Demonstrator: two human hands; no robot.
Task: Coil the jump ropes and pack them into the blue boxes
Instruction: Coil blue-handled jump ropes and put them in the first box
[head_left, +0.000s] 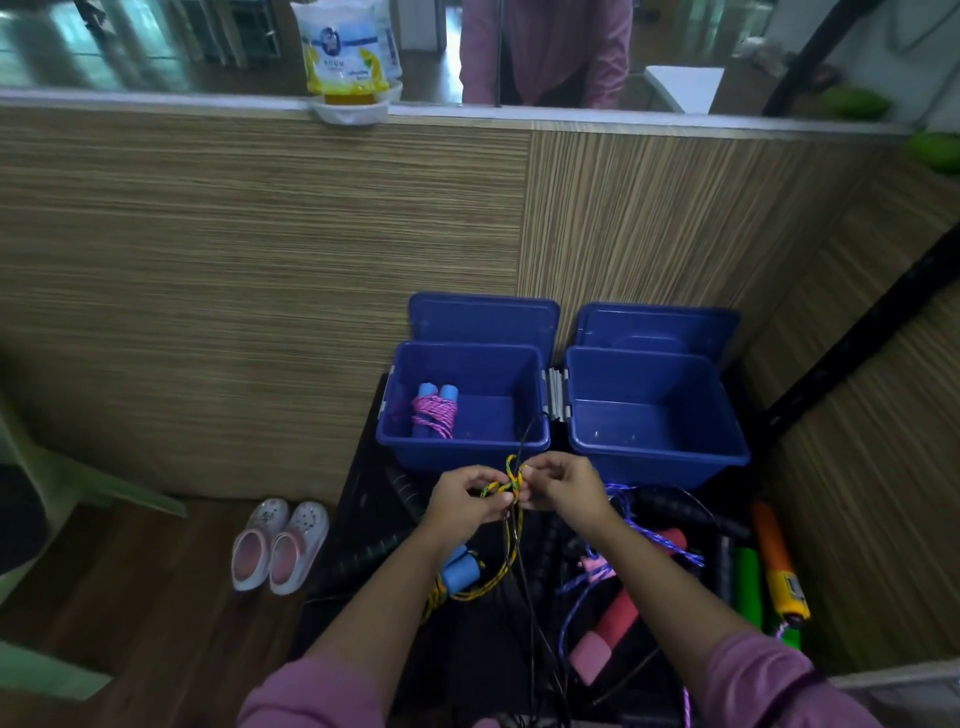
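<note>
Two open blue boxes stand side by side against the wood wall. The left box (467, 441) holds a coiled pink rope with blue handles (435, 410); the right box (660, 457) has nothing in it. Just in front of the left box, my left hand (462, 501) and my right hand (563, 486) pinch a yellow-green braided rope (511, 480) between them, looped at the fingertips. That rope hangs down to its blue handles (460, 569) below my left forearm.
A dark table (363, 499) carries several loose ropes: a purple rope with pink handles (618, 618), black handles, green and orange handles (774, 561) at the right. Pink shoes (280, 551) sit on the floor at the left. A thin black cord crosses in front.
</note>
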